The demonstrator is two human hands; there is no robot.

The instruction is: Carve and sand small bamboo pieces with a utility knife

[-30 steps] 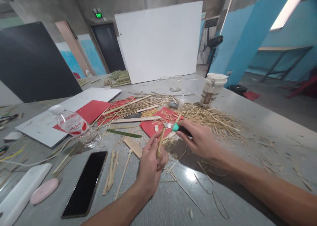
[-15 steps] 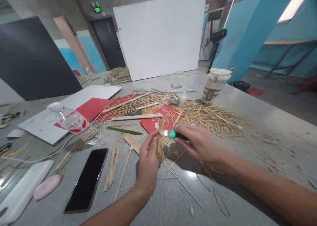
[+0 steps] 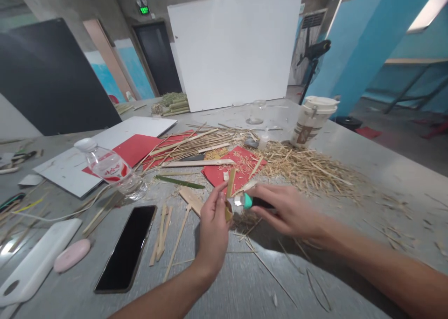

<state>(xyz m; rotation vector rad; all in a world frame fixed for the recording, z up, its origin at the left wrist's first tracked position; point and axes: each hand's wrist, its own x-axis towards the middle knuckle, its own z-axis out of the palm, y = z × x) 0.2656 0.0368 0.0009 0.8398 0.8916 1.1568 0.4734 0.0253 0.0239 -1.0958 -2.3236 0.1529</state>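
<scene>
My left hand (image 3: 214,225) is closed, pinching a narrow yellow-green strip (image 3: 231,183), which looks like bamboo, between thumb and fingers. The strip points up and away from me. My right hand (image 3: 285,209) grips a knife (image 3: 248,201) with a green-and-black handle. Its short metal blade lies against the strip's right side, close to my left thumb. Beneath and beyond both hands, pale shavings cover a red sheet (image 3: 241,156). A flat piece of light wood (image 3: 192,200) rests just left of my left hand.
A dark phone (image 3: 126,249), a white power bank (image 3: 38,263) and a pink oval case (image 3: 72,255) lie at the left. Behind them a water bottle (image 3: 110,169) leans over. Straw (image 3: 308,169) is heaped at the right before a paper cup (image 3: 313,122). Thin sticks (image 3: 189,144) lie mid-table.
The knife has slid down the strip, nearer to me, along with my right hand. My left hand keeps its hold. The whole view has shifted slightly.
</scene>
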